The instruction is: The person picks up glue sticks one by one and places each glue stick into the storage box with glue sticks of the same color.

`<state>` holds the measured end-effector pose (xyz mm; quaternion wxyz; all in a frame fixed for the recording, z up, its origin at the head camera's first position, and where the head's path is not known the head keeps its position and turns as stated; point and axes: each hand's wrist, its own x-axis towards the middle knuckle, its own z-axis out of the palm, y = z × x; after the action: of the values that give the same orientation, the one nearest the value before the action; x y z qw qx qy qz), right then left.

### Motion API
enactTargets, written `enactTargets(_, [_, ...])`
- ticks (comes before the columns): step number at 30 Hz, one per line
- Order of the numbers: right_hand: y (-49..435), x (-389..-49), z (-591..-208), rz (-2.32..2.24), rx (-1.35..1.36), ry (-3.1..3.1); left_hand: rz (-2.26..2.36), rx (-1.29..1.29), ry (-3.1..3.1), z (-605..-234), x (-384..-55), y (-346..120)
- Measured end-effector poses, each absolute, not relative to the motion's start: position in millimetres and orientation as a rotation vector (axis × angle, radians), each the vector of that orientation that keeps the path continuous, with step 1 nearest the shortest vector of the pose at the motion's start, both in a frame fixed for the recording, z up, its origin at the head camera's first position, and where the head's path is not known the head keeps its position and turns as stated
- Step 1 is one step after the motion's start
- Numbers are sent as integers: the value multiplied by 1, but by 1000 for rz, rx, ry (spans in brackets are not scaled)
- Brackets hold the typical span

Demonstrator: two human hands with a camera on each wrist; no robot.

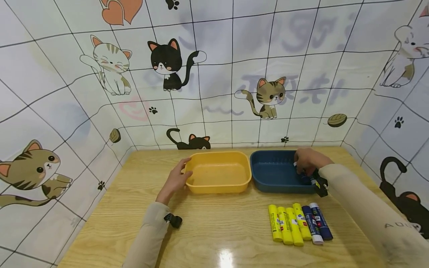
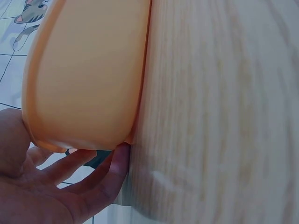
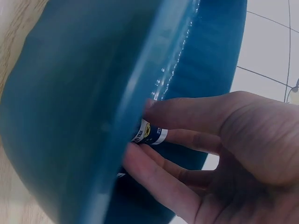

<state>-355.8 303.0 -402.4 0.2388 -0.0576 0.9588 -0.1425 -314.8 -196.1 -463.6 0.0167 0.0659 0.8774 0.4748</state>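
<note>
Right hand [image 1: 310, 160] down inside the blue tray [image 1: 273, 171], fingers bent, pinching a blue glue stick [image 3: 152, 133]! Left hand [image 1: 175, 178], loosely curved, grips the yellow tray [image 1: 218, 173] at its end. Nearer, six more sticks [image 1: 295, 226] line the table [image 1: 207, 230].

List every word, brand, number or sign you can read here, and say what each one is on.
"ADU": on the right sleeve; what follows is unclear.
Yellow sticks: printed labels, too small to read.
Dark blue sticks beside them: printed labels, too small to read.
Held stick in the right hand: label partly covered, too blurred to read.
Wall covering: faint purple marks, too blurred to read.
</note>
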Motion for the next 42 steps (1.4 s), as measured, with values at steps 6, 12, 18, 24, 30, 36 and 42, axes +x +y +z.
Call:
enactTargets(6, [299, -359, -404, -386, -114, 2617, 1480, 205, 2728, -466, -314, -198])
enactTargets(12, [296, -356, -401, -382, -99, 2625, 1468, 207, 2743, -465, -316, -198])
enactTargets(18, [302, -352, -398, -438, -84, 2638, 1470, 214, 2738, -464, -318, -198])
enactTargets(24, [310, -344, -382, -487, -138, 2674, 1463, 216, 2738, -464, -318, -199])
enactTargets(30, [318, -330, -360, -513, -207, 2721, 1459, 209, 2744, -466, -318, -199])
enactTargets(36, [319, -308, -347, -570, -283, 2755, 1466, 203, 2734, -466, -317, -200])
enactTargets(42, [319, -282, -348, -634, -370, 2783, 1473, 221, 2744, -465, -317, -199])
